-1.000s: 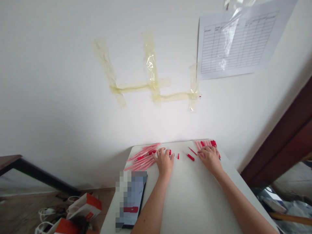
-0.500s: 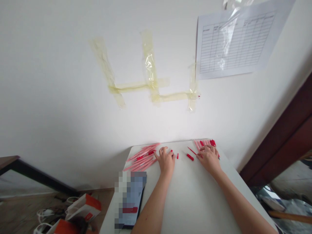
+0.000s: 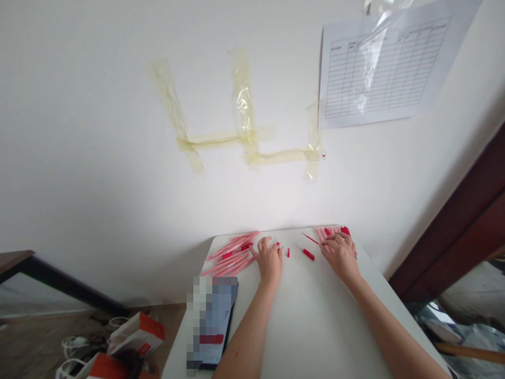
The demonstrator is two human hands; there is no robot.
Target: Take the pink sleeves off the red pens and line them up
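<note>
My left hand (image 3: 269, 258) rests on the white table (image 3: 303, 321) with its fingers spread and curved, its thumb beside a small red pen part (image 3: 278, 244). Between the fingertips and thumb of my right hand (image 3: 340, 253) is the end of a thin red pen refill (image 3: 311, 238), which points toward the wall. Between the hands lie a red pen grip section (image 3: 308, 254) and a tiny red cone-shaped piece (image 3: 288, 252). Beyond my right hand, pens with red ends (image 3: 344, 230) lie side by side, partly hidden by its fingers.
Left of my left hand is a loose pile of pinkish pen barrels (image 3: 231, 263) with several red parts. A tablet-like device (image 3: 215, 326), partly blurred out, lies at the table's left edge. The white wall (image 3: 252, 205) rises behind the table. Orange-and-white bags (image 3: 138, 337) stand on the floor.
My right hand has shifted slightly toward the wall, and the red refill has moved a little the same way with it. My left hand has stayed nearly still.
</note>
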